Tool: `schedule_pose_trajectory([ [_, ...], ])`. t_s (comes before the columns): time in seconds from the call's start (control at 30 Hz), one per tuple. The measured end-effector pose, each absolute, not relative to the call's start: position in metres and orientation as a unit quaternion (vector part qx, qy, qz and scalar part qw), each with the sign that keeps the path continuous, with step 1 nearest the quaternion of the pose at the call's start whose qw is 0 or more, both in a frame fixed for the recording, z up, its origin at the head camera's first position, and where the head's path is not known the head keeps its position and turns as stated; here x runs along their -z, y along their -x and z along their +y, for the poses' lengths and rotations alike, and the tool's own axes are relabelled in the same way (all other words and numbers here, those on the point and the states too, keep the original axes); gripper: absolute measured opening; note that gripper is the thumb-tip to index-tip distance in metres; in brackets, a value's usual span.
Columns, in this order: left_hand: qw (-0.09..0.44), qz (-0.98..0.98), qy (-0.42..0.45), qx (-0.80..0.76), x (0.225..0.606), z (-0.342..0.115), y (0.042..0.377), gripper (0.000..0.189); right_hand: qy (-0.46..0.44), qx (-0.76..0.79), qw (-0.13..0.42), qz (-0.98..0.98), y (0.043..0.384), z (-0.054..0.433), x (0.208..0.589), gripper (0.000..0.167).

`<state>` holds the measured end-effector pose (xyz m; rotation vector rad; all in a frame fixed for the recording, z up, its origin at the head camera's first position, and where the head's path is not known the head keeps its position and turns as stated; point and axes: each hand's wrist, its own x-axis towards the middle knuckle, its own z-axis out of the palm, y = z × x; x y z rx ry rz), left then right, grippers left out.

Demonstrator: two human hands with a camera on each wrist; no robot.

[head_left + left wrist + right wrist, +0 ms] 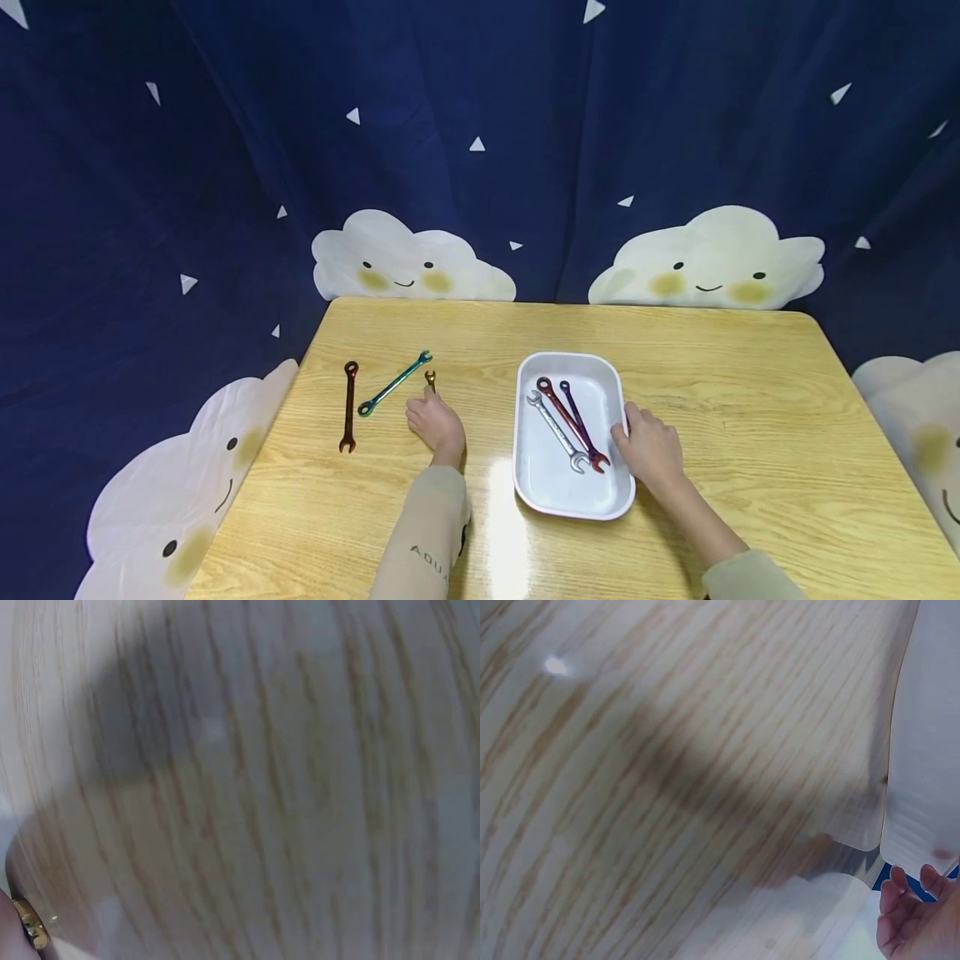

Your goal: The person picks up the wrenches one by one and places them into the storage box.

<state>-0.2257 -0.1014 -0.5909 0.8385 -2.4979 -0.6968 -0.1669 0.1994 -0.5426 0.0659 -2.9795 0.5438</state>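
Note:
My left hand [437,423] holds a small gold wrench [430,379] near the table's left middle; only its open end shows past the fingers, the rest being hidden. A bit of that gold also appears beside a finger in the left wrist view. To the left lie a teal wrench [395,385], slanted, and a dark red wrench [349,407]. With the thumb over its right rim, my right hand [651,442] grips a white tray [551,502]. Inside lie a silver wrench [556,431], a red wrench [558,403] and a purple wrench [576,410].
The wooden table [757,433] has a rounded far edge. Behind it hangs a dark blue curtain [540,100] with white triangles and smiling clouds. A band of glare crosses the table between the left forearm and the tray.

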Motion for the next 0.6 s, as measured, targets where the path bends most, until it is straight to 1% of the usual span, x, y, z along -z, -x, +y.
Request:
schedule_pose_trajectory([
  [0.17, 0.189, -0.907, -0.293, 0.237, 0.5912, -0.1017, 0.2248, 0.026, -0.021, -0.178, 0.054, -0.982, 0.1671, 0.1994, 0.5429, 0.03],
  [0.27, 0.187, -0.907, -0.291, 0.24, 0.5909, -0.1017, 0.2242, 0.026, -0.019, -0.178, 0.051, -0.983, 0.167, 0.1992, 0.5424, 0.031],
  [0.6, 0.212, -0.901, -0.287, 0.247, 0.5915, -0.0992, 0.2225, 0.026, -0.018, -0.181, 0.047, -0.982, 0.1668, 0.1988, 0.5419, 0.031],
])
